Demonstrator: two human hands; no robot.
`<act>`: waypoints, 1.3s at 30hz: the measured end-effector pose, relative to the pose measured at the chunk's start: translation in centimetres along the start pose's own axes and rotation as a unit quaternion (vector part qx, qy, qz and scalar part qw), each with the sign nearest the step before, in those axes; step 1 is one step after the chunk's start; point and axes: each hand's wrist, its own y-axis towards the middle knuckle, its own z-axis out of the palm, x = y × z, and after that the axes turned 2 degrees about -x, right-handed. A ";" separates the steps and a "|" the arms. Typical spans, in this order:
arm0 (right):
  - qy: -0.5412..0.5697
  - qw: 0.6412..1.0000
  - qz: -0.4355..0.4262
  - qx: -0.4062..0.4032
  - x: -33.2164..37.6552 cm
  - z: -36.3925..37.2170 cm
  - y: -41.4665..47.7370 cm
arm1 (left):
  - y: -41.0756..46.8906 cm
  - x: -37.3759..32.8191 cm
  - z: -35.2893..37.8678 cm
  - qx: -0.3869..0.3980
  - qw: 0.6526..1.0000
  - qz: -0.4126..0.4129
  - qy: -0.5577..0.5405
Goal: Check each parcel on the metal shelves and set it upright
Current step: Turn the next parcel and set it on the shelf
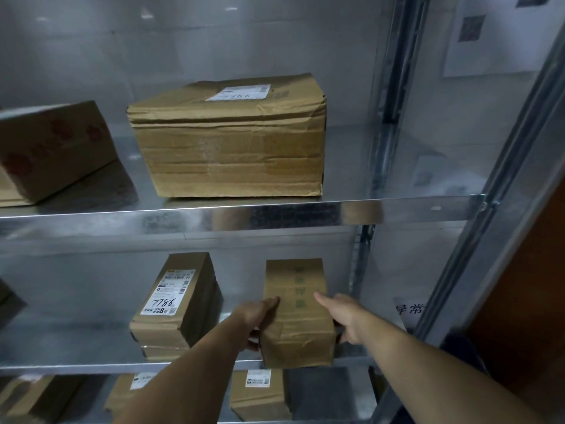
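A narrow brown parcel [296,316] with green print stands on the middle metal shelf [76,367], its near end over the front edge. My left hand [258,316] grips its left side, thumb on top. My right hand [342,316] grips its right side, thumb along the top face. To its left a taped parcel [180,301] with a white label reading 7786 leans on a flatter box. On the upper shelf [214,214] sits a large crumpled carton [229,139], label up.
A tilted brown box with red print [52,148] sits at the upper shelf's left. More labelled parcels [260,393] lie on the bottom shelf. Steel uprights [489,209] frame the right side, with paper notices [477,35] on the wall behind.
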 end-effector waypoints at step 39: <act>0.131 0.989 -0.053 0.035 0.8 -0.8 -2.2 | -2.0 -0.7 -2.2 0.053 0.976 -0.001 -0.211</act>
